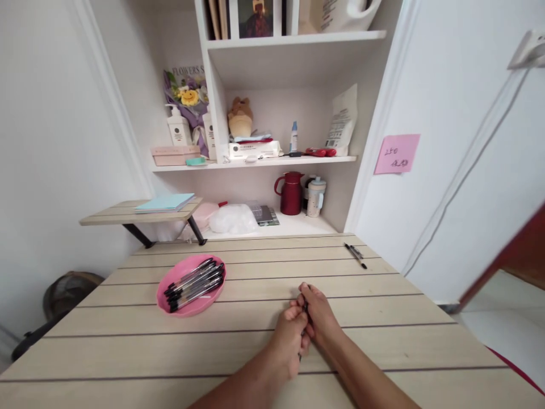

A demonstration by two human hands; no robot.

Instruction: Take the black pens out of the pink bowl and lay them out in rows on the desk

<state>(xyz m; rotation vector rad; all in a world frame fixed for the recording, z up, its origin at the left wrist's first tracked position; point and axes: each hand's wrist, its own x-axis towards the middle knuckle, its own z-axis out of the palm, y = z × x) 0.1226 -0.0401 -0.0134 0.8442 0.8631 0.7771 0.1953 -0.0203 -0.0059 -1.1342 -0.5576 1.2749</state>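
Note:
Close together above the front middle of the table (pixel 238 352), my left hand (pixel 292 335) and my right hand (pixel 318 312) are both closed around one pen (pixel 305 307). Only dark bits of the pen show between the fingers and below my left palm; most of it is hidden. To the left, a pink oval tray (pixel 190 312) holds several clear pens with black caps (pixel 196 281). At the right back lie a pen (pixel 355 255) and a shorter dark piece beside it.
A small raised shelf (pixel 110 213) with light blue paper (pixel 166 202) stands at the back left. Behind the table are white shelves (pixel 289 160) with a red jug (pixel 291 194), a cup (pixel 315 197) and a plastic bag (pixel 233 218). A pink note (pixel 397 153) is on the right wall.

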